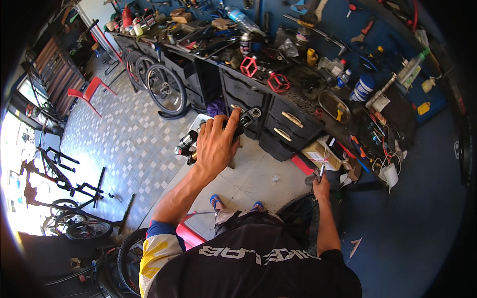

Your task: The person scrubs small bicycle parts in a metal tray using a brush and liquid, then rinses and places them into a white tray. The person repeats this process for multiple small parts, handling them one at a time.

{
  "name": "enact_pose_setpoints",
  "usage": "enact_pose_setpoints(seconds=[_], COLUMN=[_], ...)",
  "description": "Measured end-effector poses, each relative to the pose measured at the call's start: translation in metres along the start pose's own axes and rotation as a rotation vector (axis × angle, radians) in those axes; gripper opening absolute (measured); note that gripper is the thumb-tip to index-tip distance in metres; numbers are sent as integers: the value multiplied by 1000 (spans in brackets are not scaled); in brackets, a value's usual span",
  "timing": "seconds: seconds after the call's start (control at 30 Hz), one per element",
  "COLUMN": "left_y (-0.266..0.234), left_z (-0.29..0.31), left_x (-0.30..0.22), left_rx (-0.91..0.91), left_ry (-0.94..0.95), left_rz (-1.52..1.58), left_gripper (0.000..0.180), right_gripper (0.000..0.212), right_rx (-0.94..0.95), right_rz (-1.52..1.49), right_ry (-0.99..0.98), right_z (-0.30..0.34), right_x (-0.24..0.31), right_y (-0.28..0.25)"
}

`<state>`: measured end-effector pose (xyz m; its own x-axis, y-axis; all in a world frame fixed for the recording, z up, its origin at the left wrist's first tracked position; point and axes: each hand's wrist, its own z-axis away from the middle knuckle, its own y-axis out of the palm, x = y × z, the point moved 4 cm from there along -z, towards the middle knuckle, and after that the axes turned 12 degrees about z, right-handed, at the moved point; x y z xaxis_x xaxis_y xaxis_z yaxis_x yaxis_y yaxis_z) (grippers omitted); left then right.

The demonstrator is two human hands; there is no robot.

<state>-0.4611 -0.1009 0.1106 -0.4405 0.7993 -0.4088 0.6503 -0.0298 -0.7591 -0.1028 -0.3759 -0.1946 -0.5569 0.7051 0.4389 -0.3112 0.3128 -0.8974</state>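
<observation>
My left hand (216, 141) is closed over a bicycle rear shock (188, 139), palm down, with fingers wrapped across its middle. One end eyelet sticks out beyond the fingertips, and black and gold-coloured parts show on the other side; the middle is hidden. Below that hand, a white stool top (198, 121) is partly visible. Lower right, my right hand (321, 189) grips a slim pointed tool (323, 168), its thin metal shaft pointing up; its exact kind is unclear. The right hand is well apart from the shock, near a cardboard box (322, 155).
A cluttered workbench (303, 107) with drawers runs across the front, carrying two red pedals (278, 82), bottles and tools. Bicycle wheels (166, 89) lean at its left. A red chair (92, 94) stands farther left, and bike frames (59, 174) stand at the left edge.
</observation>
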Motion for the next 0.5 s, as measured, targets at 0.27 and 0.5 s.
enact_pose_setpoints(seconds=[0.27, 0.5], left_y=[60, 130], left_z=[-25, 1], left_x=[-30, 46], left_rx=[67, 67], left_ry=[-100, -616], left_rz=[88, 619], left_gripper=[80, 69], right_gripper=[41, 39], right_rx=[140, 304], right_rz=[165, -66], right_ry=[-48, -331], right_z=[-62, -132], right_x=[-31, 125], right_y=[8, 26])
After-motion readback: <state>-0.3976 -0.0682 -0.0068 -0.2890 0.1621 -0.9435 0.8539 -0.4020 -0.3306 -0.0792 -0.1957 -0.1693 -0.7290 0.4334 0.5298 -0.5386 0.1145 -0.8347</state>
